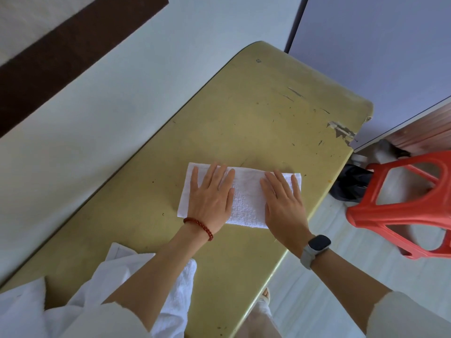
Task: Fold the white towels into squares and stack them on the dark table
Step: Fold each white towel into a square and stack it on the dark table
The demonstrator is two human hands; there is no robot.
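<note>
A white towel [246, 198], folded into a long rectangle, lies flat on the olive-yellow table [256, 118]. My left hand [211, 193], with a red bead bracelet at its wrist, presses flat on the towel's left half, fingers straight and spread. On the towel's right half my right hand [284, 203] lies flat too, a watch on its wrist. Several more white towels [175, 296] lie in a loose heap at the table's near end, partly hidden under my left forearm.
A red plastic stool [400, 206] stands on the floor to the right of the table. A dark bag [349, 186] lies on the floor beside it. A pale wall runs along the table's left side. The table's far corner is chipped.
</note>
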